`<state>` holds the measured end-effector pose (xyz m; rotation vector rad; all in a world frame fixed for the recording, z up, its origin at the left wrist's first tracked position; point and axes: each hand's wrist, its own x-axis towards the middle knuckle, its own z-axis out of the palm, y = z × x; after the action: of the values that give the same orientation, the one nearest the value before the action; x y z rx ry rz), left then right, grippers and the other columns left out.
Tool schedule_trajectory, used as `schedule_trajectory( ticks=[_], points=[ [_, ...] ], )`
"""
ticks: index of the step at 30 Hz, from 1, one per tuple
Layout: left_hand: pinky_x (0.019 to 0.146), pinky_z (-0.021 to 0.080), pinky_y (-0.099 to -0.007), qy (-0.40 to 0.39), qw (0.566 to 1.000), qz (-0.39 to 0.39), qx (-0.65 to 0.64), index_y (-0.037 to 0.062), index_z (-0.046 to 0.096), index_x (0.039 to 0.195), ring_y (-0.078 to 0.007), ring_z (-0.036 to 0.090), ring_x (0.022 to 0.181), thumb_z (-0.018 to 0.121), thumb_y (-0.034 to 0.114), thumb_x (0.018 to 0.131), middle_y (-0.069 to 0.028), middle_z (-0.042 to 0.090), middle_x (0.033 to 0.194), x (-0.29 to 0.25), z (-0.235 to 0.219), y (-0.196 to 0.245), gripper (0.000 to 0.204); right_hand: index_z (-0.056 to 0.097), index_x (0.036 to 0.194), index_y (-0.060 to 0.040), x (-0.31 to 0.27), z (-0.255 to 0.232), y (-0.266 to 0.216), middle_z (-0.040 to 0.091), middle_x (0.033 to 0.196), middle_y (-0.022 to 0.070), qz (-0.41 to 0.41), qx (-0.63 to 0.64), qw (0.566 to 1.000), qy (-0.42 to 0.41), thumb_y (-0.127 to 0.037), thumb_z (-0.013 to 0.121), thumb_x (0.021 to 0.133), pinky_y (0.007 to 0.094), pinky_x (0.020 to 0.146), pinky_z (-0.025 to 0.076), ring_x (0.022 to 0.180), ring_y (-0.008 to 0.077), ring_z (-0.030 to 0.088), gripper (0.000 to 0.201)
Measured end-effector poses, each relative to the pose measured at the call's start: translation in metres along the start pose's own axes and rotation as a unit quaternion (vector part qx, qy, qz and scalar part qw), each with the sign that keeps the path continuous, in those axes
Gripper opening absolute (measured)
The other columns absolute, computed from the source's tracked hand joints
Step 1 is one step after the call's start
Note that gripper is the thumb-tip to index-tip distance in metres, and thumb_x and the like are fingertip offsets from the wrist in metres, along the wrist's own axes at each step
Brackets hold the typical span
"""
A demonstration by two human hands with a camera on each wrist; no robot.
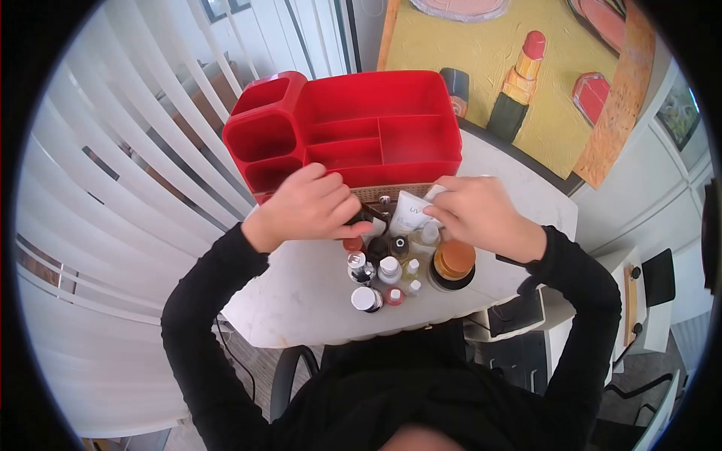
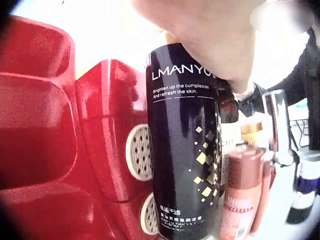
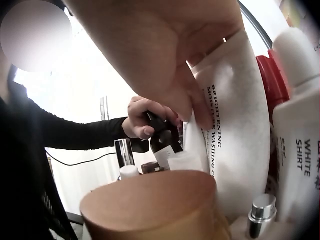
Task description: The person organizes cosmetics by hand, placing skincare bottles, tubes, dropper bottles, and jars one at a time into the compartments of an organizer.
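My left hand (image 1: 308,209) is over the left side of the bottle cluster. In the right wrist view, the left hand (image 3: 142,117) grips the black top of a brown bottle (image 3: 164,145) with a white label. A tall dark printed bottle (image 2: 182,145) stands close by, below the hand (image 2: 210,35) in the left wrist view. My right hand (image 1: 485,214) pinches a white tube (image 1: 408,213) among the bottles; its printed side (image 3: 232,125) faces the right wrist camera. The tube's upper end is partly hidden by the fingers.
Behind the bottles stands a red organizer (image 1: 410,171) with several compartments. Nearer me are small bottles, a white-capped jar (image 1: 366,299) and an orange-lidded jar (image 1: 456,259). The white table (image 1: 293,308) has a curved front edge. A painting (image 1: 466,68) leans beyond it.
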<state>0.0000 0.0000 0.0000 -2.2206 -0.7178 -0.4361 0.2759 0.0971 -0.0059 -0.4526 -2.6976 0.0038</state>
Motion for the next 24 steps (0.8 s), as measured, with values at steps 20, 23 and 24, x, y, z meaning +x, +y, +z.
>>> schedule_trajectory(
  ticks=[20, 23, 24],
  points=[
    [0.057, 0.043, -0.0333, 0.113, 0.976, -0.077, 0.171, 0.0117, 0.06, 0.074, -0.0217, 0.054, 0.057, 0.075, 0.051, 0.082, -0.0052, 0.054, 0.058, 0.052, -0.016, -0.169, 0.043, 0.074, 0.091, 0.0001, 0.106, -0.119, 0.069, 0.068, 0.082, 0.0131, 0.042, -0.04, 0.969, 0.242, -0.036, 0.067, 0.092, 0.0328, 0.066, 0.049, 0.071, 0.0238, 0.065, 0.036],
    [0.061, 0.045, -0.0368, 0.051, 0.984, -0.059, 0.157, 0.0091, 0.061, 0.078, -0.0263, 0.057, 0.059, 0.072, 0.052, 0.083, -0.0079, 0.053, 0.057, 0.056, 0.008, -0.184, 0.044, 0.075, 0.09, -0.0011, 0.126, -0.101, 0.073, 0.069, 0.082, 0.0151, 0.072, -0.055, 0.97, 0.224, -0.037, 0.067, 0.089, 0.0355, 0.068, 0.051, 0.074, 0.0287, 0.068, 0.037],
    [0.061, 0.045, -0.0368, 0.053, 0.984, -0.056, 0.16, 0.0091, 0.061, 0.078, -0.0263, 0.057, 0.059, 0.072, 0.052, 0.083, -0.0079, 0.053, 0.057, 0.056, 0.014, -0.186, 0.044, 0.075, 0.09, -0.0019, 0.132, -0.096, 0.073, 0.07, 0.082, 0.016, 0.085, -0.068, 0.972, 0.207, -0.037, 0.068, 0.088, 0.0368, 0.069, 0.052, 0.076, 0.0308, 0.068, 0.036]
  ],
)
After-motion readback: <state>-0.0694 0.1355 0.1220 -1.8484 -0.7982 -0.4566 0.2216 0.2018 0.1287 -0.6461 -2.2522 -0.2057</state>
